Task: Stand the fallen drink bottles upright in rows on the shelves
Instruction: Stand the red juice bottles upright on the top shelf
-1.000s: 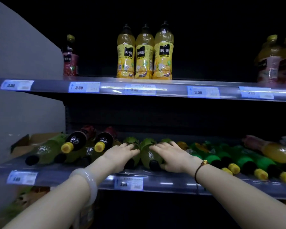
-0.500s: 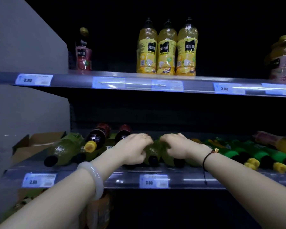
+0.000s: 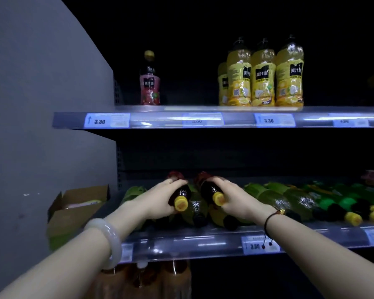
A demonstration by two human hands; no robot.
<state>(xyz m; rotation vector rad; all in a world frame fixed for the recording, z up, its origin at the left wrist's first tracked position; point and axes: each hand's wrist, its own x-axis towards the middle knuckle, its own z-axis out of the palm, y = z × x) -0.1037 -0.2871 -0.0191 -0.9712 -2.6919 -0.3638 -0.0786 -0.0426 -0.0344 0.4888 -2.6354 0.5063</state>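
On the lower shelf [image 3: 203,242] many bottles lie on their sides. My left hand [image 3: 160,201] grips a dark bottle with a red label and yellow cap [image 3: 180,196], its cap pointing toward me. My right hand [image 3: 235,199] grips a second dark bottle of the same kind [image 3: 209,189] just to the right. Both bottles lie on top of fallen green-labelled bottles [image 3: 194,209]. More fallen green bottles [image 3: 289,199] stretch to the right.
The upper shelf [image 3: 225,119] carries one upright red-labelled bottle [image 3: 149,83] at the left and three upright yellow juice bottles [image 3: 263,76]. A grey side panel [image 3: 41,126] bounds the left. An open cardboard box [image 3: 73,210] sits beside the lower shelf.
Both hands left the green bottles, shifted to the two dark yellow-capped bottles and closed round them. The view has swung left and nearer.
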